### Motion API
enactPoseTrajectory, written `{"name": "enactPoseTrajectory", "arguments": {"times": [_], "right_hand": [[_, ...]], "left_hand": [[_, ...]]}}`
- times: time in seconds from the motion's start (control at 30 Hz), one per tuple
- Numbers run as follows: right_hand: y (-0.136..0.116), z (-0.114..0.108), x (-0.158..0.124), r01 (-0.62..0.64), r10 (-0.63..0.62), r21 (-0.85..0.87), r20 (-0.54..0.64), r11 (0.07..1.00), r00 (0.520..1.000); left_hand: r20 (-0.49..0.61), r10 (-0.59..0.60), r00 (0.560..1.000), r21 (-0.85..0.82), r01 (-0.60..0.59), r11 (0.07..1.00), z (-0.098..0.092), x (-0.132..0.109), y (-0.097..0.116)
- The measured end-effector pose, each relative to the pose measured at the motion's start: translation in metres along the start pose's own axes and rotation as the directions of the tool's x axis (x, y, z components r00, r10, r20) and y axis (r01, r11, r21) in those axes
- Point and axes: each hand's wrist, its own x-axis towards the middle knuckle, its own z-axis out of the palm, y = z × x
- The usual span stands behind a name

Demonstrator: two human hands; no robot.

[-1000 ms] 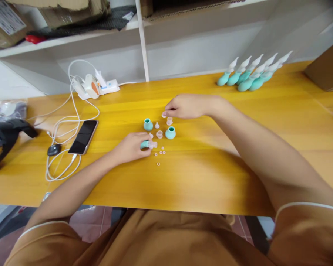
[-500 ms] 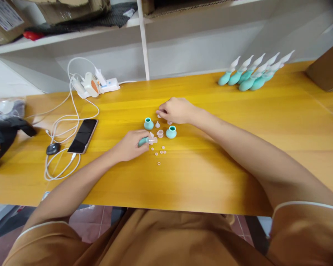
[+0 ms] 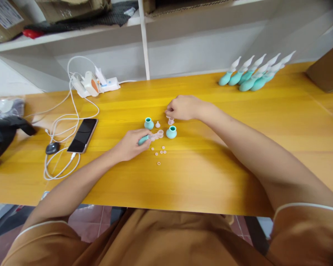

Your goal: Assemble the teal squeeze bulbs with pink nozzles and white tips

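Observation:
My left hand (image 3: 131,145) is closed around a teal squeeze bulb (image 3: 143,140), whose neck with a clear plastic piece points right. That clear end overlaps a clear cup-like part (image 3: 160,133) on the table. Pinched together, the fingers of my right hand (image 3: 184,108) are low over the table behind another clear part (image 3: 171,120); whatever is between the fingertips is too small to make out. Two open-necked teal bulbs stand upright, one at left (image 3: 148,123) and one at right (image 3: 171,132). Between them sits a small pale funnel-shaped tip (image 3: 157,125). Several tiny rings (image 3: 161,152) lie nearer me.
Several teal bulbs with long clear nozzles (image 3: 252,77) stand at the back right. A phone (image 3: 82,135), white cables and a power strip (image 3: 108,85) occupy the left. A cardboard box (image 3: 329,68) is at the far right, and a shelf runs behind the table (image 3: 211,177).
My right hand has shifted right, still pinched, uncovering more of the clear part below it. My left hand keeps its grip on the teal bulb, almost unmoved.

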Motion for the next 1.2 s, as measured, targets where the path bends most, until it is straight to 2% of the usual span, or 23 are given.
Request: {"name": "enactPoseTrajectory", "arguments": {"times": [0.1,0.2,0.3,0.4,0.53,0.6,0.67,0.73,0.77,0.8,0.83,0.87,0.9,0.93,0.97,1.0,1.03,1.1,1.2], "right_hand": [[0.001,-0.006,-0.005,-0.020,0.018,-0.037,-0.035,0.999,0.999],[-0.004,-0.017,-0.017,-0.008,0.009,0.007,-0.178,1.000,0.984],[-0.022,-0.028,-0.034,0.209,-0.155,0.214,-0.246,0.954,0.957],[-0.045,-0.032,-0.048,0.424,-0.353,0.381,-0.246,0.822,0.903],[-0.063,-0.024,-0.052,0.490,-0.400,0.513,-0.283,0.705,0.872],[-0.066,-0.016,-0.047,0.493,-0.418,0.654,-0.283,0.574,0.863],[-0.066,-0.009,-0.038,0.483,-0.460,0.798,-0.298,0.362,0.837],[-0.064,-0.007,-0.028,0.480,-0.455,0.868,-0.379,0.129,0.806],[-0.061,-0.008,-0.022,0.494,-0.417,0.868,-0.429,0.057,0.802],[-0.056,-0.012,-0.017,0.520,-0.355,0.853,-0.474,0.043,0.806],[-0.050,-0.016,-0.012,0.549,-0.286,0.829,-0.503,0.108,0.816],[-0.043,-0.021,-0.007,0.559,-0.230,0.791,-0.512,0.249,0.828],[-0.035,-0.026,-0.003,0.532,-0.192,0.720,-0.503,0.446,0.842],[-0.029,-0.031,0.001,0.458,-0.167,0.603,-0.476,0.653,0.863],[-0.024,-0.034,0.005,0.354,-0.141,0.453,-0.438,0.819,0.888],[-0.021,-0.034,0.009,0.244,-0.116,0.297,-0.391,0.923,0.913],[-0.021,-0.033,0.013,0.152,-0.088,0.164,-0.344,0.975,0.935],[-0.025,-0.027,0.022,0.051,-0.047,0.009,-0.266,0.999,0.963],[-0.035,-0.015,0.031,0.049,-0.059,-0.057,-0.179,0.997,0.982]], "left_hand": [[-0.062,0.027,0.998,-0.034,-0.029,0.999,0.000,-0.003,-0.001],[-0.213,0.075,0.974,-0.119,-0.102,0.988,0.002,-0.007,-0.006],[-0.344,0.070,0.936,-0.198,-0.145,0.970,0.007,-0.008,-0.011],[-0.419,0.076,0.905,-0.222,-0.183,0.958,0.011,-0.006,-0.013],[-0.429,0.071,0.901,-0.350,-0.238,0.906,0.012,-0.003,-0.007],[-0.410,0.026,0.912,-0.472,-0.236,0.849,0.008,-0.002,-0.001],[-0.373,-0.010,0.928,-0.573,-0.221,0.789,0.001,-0.002,0.005],[-0.370,-0.021,0.929,-0.611,-0.226,0.759,-0.008,0.000,0.008],[-0.394,-0.027,0.919,-0.610,-0.240,0.755,-0.013,0.002,0.007],[-0.428,-0.035,0.903,-0.603,-0.257,0.755,-0.018,0.005,0.004],[-0.461,-0.048,0.886,-0.593,-0.268,0.759,-0.023,0.010,-0.002],[-0.488,-0.070,0.870,-0.581,-0.264,0.770,-0.028,0.016,-0.009],[-0.487,-0.096,0.868,-0.568,-0.231,0.790,-0.031,0.024,-0.017],[-0.463,-0.122,0.878,-0.554,-0.179,0.813,-0.033,0.033,-0.027],[-0.440,-0.145,0.886,-0.538,-0.131,0.833,-0.034,0.042,-0.038],[-0.424,-0.164,0.890,-0.523,-0.093,0.847,-0.033,0.051,-0.049],[-0.417,-0.180,0.891,-0.513,-0.068,0.856,-0.031,0.059,-0.059],[-0.450,-0.220,0.866,-0.504,-0.043,0.863,-0.023,0.071,-0.078],[-0.458,-0.236,0.857,-0.508,-0.034,0.860,-0.010,0.077,-0.094]]}}
